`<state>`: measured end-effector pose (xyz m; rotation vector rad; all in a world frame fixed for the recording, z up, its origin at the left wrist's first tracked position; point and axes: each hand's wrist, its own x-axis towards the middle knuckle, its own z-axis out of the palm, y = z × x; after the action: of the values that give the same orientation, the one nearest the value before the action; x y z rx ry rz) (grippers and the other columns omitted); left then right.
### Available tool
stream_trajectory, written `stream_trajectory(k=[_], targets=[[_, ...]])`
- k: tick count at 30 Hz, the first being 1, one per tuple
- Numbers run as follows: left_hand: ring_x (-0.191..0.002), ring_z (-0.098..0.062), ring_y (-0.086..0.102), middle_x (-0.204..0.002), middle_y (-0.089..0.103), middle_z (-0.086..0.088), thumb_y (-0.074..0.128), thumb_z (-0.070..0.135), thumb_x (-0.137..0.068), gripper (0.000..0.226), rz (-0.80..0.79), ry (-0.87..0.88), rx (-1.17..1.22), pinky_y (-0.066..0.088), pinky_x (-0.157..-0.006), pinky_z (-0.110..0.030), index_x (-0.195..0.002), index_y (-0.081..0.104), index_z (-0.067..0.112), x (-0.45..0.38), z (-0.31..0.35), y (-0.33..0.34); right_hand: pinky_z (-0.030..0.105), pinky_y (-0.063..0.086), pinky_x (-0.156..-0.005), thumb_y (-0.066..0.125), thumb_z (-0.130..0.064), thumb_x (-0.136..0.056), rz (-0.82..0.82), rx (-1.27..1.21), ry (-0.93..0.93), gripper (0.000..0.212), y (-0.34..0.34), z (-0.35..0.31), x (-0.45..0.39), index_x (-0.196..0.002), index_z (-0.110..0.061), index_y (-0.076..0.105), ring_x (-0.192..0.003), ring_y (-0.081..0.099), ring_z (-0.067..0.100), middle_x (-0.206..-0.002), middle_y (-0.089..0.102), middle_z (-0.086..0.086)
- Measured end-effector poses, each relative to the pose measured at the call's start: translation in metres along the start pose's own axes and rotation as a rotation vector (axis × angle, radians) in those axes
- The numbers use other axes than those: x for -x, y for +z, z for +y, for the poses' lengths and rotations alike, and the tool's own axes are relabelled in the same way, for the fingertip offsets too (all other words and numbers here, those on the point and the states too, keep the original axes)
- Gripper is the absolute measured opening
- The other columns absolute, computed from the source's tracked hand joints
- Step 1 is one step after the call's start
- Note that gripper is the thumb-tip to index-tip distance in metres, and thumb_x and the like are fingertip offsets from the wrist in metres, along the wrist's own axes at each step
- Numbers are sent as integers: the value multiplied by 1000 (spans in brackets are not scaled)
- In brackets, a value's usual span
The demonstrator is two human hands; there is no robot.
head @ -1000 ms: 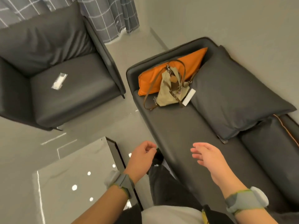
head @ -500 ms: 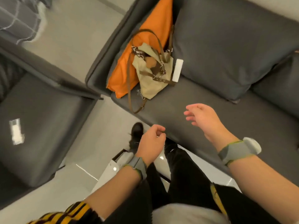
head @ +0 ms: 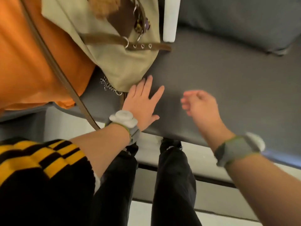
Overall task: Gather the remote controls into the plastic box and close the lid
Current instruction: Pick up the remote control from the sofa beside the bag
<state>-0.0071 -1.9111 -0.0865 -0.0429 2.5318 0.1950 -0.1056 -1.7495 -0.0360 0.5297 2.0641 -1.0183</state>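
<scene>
Sofa seat (head: pixel 219 88): dark grey, smooth, fills the middle and right of the view; its front edge runs diagonally from lower left to lower right, with pale floor (head: pixel 179 214) below it. A wide bare stretch of seat lies open ahead of both hands.

Back cushion (head: pixel 244 22): dark grey, top right, cut off by the frame at top and right.

Orange cushion (head: pixel 32 54): left side, cut off at the top and left; partly covered by the bag.

Canvas bag (head: pixel 117 62): beige with brown straps (head: pixel 146 46) and metal rings; its upper part runs out of frame. One long strap hangs over the seat edge toward the floor.

Legs in black trousers (head: pixel 172 185): standing close against the sofa front.

Striped sleeve (head: pixel 40 160): black and yellow, on the left arm, lower left.

Left hand (head: pixel 143 101): flat, palm down on the seat, fingers spread, fingertips just touching the bag's lower corner. Holds nothing. Grey wristband with white disc.

Right hand (head: pixel 200 105): blurred, above the seat, fingers loosely curled; nothing visibly held. Grey wristband, also blurred.

Remote control (head: pixel 170 20): white, slim, lying on the seat between bag and back cushion, its top end cut off; well beyond both hands.
</scene>
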Motion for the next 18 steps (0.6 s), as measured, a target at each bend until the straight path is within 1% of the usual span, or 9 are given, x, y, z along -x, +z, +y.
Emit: stream_trajectory(k=[2,3,4,6,8,10,13,15,18], targets=[[-157,-50,18,-172,4,-33,71,65,-85,114,-6,80,-103,18,-127,-58,-169,8,21,-1,-5,16,32,51,-78,52,-9,-101,50,78,-155,25,14,-15,-33,-87,-26,63,-80,62,19,-90,69,6],[-157,-51,18,-171,4,-35,71,65,-85,116,-6,94,-132,15,-129,-59,-169,7,20,-2,-5,19,35,50,-83,55,-13,-99,92,106,-225,18,19,-26,-49,-91,-25,66,-87,62,18,-94,68,4],[-157,-51,19,-171,5,-35,71,66,-84,116,6,107,-150,14,-129,-59,-169,7,20,-3,-6,23,33,50,-89,57,-18,-98,126,115,-293,12,25,-38,-65,-99,-22,69,-92,62,16,-97,68,1],[-156,-51,21,-171,7,-34,71,68,-84,116,27,116,-167,13,-129,-59,-169,7,20,-5,-6,23,26,49,-96,59,-31,-95,185,143,-434,26,35,-67,-89,-116,-17,67,-101,61,13,-106,66,-2],[-156,-51,21,-171,7,-34,70,67,-84,116,16,109,-181,12,-129,-59,-169,5,20,-7,-4,22,27,48,-89,56,-41,-95,165,192,-534,29,49,-93,-106,-114,-21,59,-101,59,16,-109,64,3],[-156,-51,21,-171,6,-34,70,66,-85,116,23,112,-187,11,-129,-59,-169,4,20,-8,-4,22,27,47,-82,53,-48,-97,117,243,-554,33,65,-107,-121,-109,-18,56,-98,59,18,-110,62,6],[-155,-51,23,-172,7,-34,70,67,-84,117,24,108,-191,12,-129,-58,-169,5,20,-9,-4,26,31,49,-97,52,-48,-99,150,322,-550,28,81,-111,-135,-109,-22,52,-120,61,23,-130,64,9],[-155,-51,24,-171,9,-34,71,68,-82,118,32,98,-186,12,-129,-59,-169,7,20,-9,-5,27,33,47,-100,52,-45,-100,192,369,-591,24,83,-107,-135,-107,-24,42,-122,59,24,-134,62,10],[-154,-51,26,-171,11,-34,73,68,-80,119,39,93,-195,12,-129,-59,-169,9,20,-8,-3,29,34,46,-100,49,-40,-101,212,453,-655,23,76,-92,-132,-115,-21,50,-120,59,25,-134,61,11]])
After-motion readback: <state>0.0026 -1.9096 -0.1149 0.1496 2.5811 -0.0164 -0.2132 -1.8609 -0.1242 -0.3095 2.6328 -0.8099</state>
